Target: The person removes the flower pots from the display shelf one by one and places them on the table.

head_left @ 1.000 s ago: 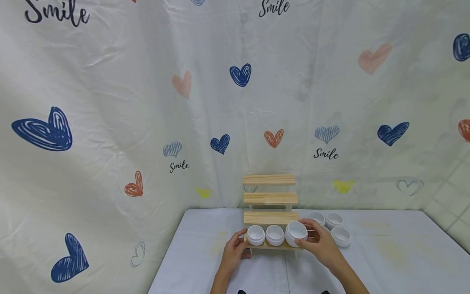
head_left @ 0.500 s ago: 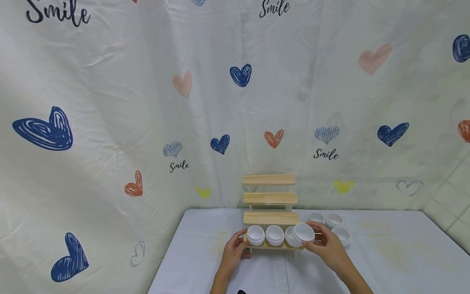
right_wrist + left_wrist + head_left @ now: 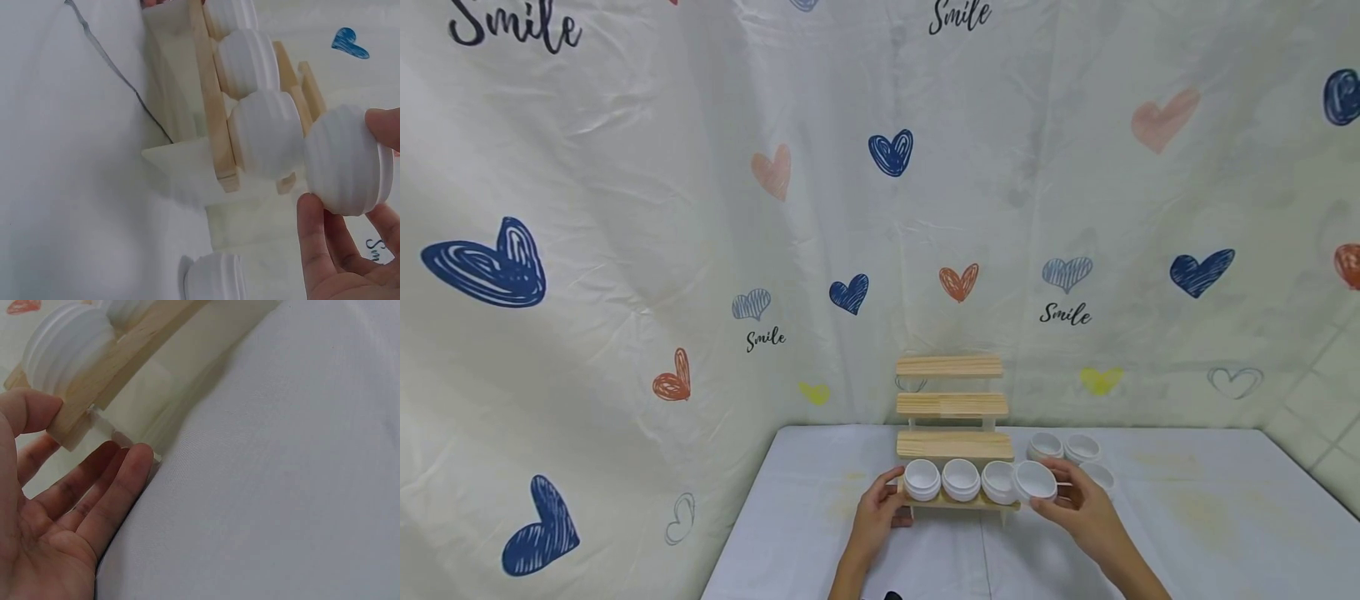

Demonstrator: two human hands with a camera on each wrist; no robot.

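My right hand (image 3: 1086, 508) holds a small white ribbed bowl (image 3: 1036, 481) between thumb and fingers, just past the right end of the lowest shelf. In the right wrist view this bowl (image 3: 344, 162) is raised above the level of the shelf bowls. Three similar bowls (image 3: 961, 478) sit in a row on the lowest plank of a stepped wooden display rack (image 3: 955, 446). My left hand (image 3: 874, 510) grips the left end of that plank; in the left wrist view the thumb presses its end (image 3: 69, 428) and the other fingers lie beside the clear leg (image 3: 109, 430).
Several more white bowls (image 3: 1082, 448) stand on the white-covered table (image 3: 1195, 533), right of the rack; my right hand partly hides one. The rack's upper planks (image 3: 950, 367) hold nothing. A white curtain (image 3: 625, 208) printed with hearts hangs behind.
My right hand has moved to the right with the held bowl, off the third bowl on the plank, which now shows in full. The left hand has stayed in place.
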